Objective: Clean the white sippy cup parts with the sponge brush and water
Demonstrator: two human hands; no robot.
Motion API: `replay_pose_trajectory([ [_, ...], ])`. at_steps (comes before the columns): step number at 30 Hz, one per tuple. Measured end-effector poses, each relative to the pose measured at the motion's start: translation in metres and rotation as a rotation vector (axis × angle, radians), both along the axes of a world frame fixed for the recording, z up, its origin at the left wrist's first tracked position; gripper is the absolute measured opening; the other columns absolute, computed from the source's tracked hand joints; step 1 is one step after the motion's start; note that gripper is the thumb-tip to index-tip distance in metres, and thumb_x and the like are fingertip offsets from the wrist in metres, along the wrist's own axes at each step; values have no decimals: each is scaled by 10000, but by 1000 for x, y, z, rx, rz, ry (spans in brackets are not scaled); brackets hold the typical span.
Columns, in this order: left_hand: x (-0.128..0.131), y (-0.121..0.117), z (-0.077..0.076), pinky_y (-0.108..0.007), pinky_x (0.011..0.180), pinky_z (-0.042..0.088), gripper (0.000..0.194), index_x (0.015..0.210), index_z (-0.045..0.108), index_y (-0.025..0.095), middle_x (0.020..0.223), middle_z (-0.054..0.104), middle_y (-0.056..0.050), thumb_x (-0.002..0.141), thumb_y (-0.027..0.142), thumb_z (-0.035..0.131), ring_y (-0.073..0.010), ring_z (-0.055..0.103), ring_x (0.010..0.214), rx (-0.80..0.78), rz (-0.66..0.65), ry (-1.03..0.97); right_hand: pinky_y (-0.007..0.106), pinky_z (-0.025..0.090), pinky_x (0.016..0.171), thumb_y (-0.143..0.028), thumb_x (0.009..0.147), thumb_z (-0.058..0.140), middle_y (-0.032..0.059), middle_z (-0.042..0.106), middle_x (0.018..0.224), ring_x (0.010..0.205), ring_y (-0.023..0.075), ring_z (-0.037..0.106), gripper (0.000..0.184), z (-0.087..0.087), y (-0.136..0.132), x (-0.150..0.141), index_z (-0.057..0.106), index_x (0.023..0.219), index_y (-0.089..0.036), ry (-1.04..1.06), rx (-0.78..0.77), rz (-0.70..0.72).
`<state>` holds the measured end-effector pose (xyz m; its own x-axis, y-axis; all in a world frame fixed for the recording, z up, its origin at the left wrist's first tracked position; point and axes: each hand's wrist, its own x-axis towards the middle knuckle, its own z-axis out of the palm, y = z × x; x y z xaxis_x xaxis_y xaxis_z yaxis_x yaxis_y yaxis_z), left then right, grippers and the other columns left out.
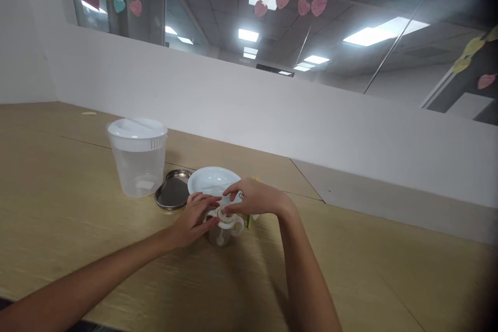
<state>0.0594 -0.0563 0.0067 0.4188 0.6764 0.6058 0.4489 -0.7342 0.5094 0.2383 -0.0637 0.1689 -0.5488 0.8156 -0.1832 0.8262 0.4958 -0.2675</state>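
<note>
A clear baby bottle (pixel 221 236) with a white collar and side handles (pixel 238 225) stands upright on the table in front of me. Inside it a pale tube with a rounded end hangs down. My left hand (pixel 192 223) lies against the bottle's left side, its thumb and fingers around the collar and left handle. From the right, my right hand (pixel 251 197) reaches over the mouth of the bottle, thumb and fingers bent down at the opening. Whatever its fingertips hold there is too small to make out.
Behind the bottle is a white bowl (pixel 208 176), partly covered by my hands. A metal tray (pixel 174 192) lies left of it, beside a lidded clear plastic bucket (pixel 139 166). A small green item (pixel 249 222) shows below my right wrist. A white wall (pixel 233 98) borders the table.
</note>
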Motion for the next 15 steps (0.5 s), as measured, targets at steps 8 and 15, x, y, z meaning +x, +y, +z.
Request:
replay_pose_trajectory([
  [8, 0, 1, -2, -411, 998, 302, 379, 1228, 487, 210, 1131, 629, -59, 899, 397, 466, -215, 510, 1088, 21, 0, -2, 223, 360, 546, -291, 658, 696, 24, 677, 884, 725, 147, 579, 370, -7, 5, -6, 696, 1018, -203, -99, 56, 86],
  [15, 0, 2, -4, -415, 991, 325, 400, 1253, 487, 227, 1185, 613, -67, 899, 411, 454, -233, 494, 1124, 15, 28, 18, 216, 355, 569, -308, 658, 718, 20, 642, 881, 721, 131, 538, 327, -5, 3, -3, 695, 967, -206, -52, 100, 93],
])
